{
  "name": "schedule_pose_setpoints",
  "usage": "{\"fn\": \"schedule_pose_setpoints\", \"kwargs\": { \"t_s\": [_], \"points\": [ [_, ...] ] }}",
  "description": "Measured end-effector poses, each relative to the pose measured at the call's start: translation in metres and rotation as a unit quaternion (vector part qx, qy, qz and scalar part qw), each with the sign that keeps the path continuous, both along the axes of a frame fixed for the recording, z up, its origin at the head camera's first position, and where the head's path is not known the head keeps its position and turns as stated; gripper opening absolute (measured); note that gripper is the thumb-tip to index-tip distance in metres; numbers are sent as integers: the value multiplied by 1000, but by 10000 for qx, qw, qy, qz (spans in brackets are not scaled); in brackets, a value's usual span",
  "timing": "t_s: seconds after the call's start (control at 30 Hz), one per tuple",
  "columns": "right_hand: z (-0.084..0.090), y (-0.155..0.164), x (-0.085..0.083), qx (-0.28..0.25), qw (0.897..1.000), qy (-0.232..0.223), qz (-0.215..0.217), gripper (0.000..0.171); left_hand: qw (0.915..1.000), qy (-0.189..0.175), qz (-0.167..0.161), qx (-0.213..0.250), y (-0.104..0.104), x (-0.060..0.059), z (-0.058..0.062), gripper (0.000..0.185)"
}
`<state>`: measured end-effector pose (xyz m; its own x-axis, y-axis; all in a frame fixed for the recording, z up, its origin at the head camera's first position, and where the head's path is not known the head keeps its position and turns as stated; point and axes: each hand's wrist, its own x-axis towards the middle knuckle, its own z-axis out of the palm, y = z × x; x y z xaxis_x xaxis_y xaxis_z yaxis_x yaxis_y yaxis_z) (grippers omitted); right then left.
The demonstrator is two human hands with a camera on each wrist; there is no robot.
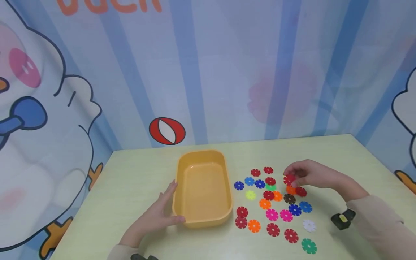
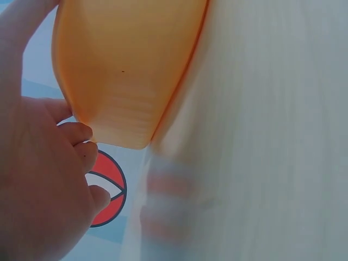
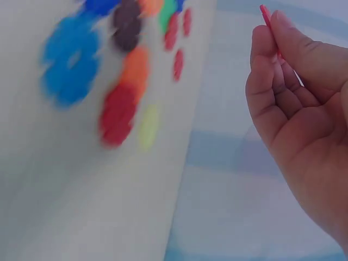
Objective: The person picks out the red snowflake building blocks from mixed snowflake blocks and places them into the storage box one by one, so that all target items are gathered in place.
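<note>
In the head view, my right hand (image 1: 313,174) pinches a red flower-shaped disc (image 1: 289,180) between thumb and fingertips, above the right part of the scattered discs. The right wrist view shows this disc (image 3: 265,16) edge-on at the tips of my right hand (image 3: 304,92). An orange disc (image 1: 291,190) and another red disc (image 1: 301,191) lie just below it. My left hand (image 1: 156,213) rests against a yellow plastic tray (image 1: 227,202), fingers along its left side, thumb at the near left corner. In the left wrist view, fingertips touch the tray's wall (image 2: 125,70).
Notched discs in several colours lie right of the tray, including a brown one (image 1: 289,199), a white one (image 1: 309,225) and a green one (image 1: 309,246). Some overlap. The pale table (image 1: 136,173) ends at a printed curtain (image 1: 227,72) behind.
</note>
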<state>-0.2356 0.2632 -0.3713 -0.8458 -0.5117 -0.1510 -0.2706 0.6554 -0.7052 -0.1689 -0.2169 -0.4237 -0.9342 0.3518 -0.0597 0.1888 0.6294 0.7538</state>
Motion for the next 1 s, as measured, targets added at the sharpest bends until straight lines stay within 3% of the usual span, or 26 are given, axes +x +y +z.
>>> {"fn": "schedule_pose_setpoints", "kwargs": {
  "t_s": [0.17, 0.33, 0.63, 1.0],
  "points": [
    [16, -41, -6, -211, 9994, -89, 268, 34, 9999, -114, 69, 5, 2, 0, -1, 107],
    [21, -84, -11, -285, 9978, -113, 588, 31, 9996, -229, 137, 17, 2, 1, -1, 108],
    [18, -148, -14, -680, 9886, -161, 1333, 30, 9997, -211, 84, 88, 0, 2, -3, 107],
    [5, -204, -16, -761, 9853, -207, 1518, 29, 9978, -391, 515, -109, 4, 2, -3, 110]
  ]
}}
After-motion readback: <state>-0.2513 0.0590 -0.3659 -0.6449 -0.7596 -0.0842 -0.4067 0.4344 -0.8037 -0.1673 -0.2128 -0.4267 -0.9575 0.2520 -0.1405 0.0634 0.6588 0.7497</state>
